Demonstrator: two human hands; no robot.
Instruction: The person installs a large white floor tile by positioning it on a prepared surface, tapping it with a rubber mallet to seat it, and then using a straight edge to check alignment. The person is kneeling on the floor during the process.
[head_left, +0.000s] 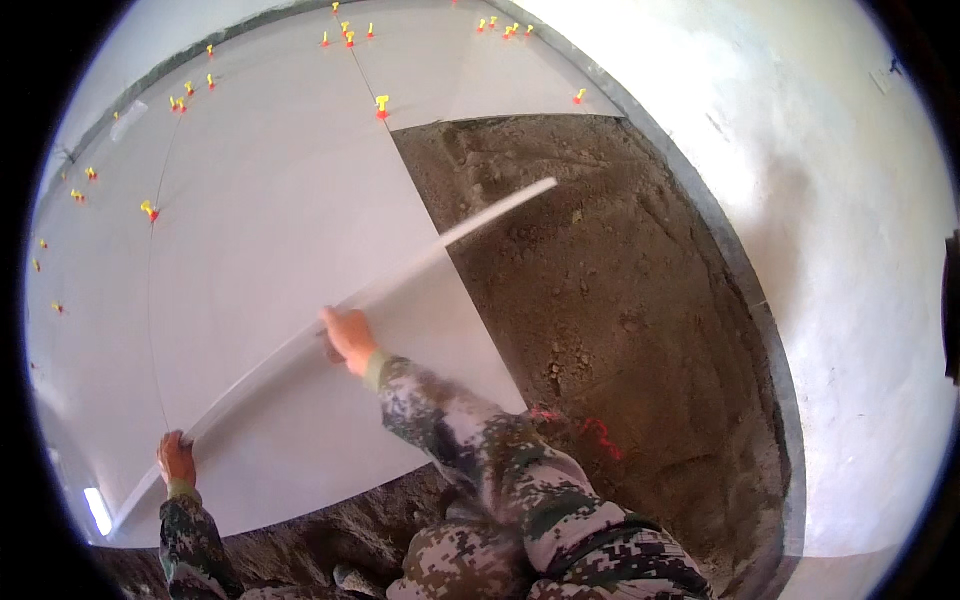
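Note:
A long, pale straightedge bar (262, 372) slants across the large light-grey floor tiles (290, 190). Its far end juts out over the bare brown mortar bed, and its near end reaches the lower left. My left hand (177, 458) is closed round the bar near its lower-left end. Farther along, my right hand (348, 338) grips it near the middle, with the fingertips partly hidden behind it. The far end is slightly blurred. I cannot tell whether the bar touches the tile along its whole length.
Yellow-and-red tile levelling spacers (382, 106) stand in the joints. A brown mortar bed (590, 300) fills the right side, with red marks (600, 438) near my right sleeve. A white wall (840, 280) with a grey base strip bounds it. More mortar lies along the near tile edge.

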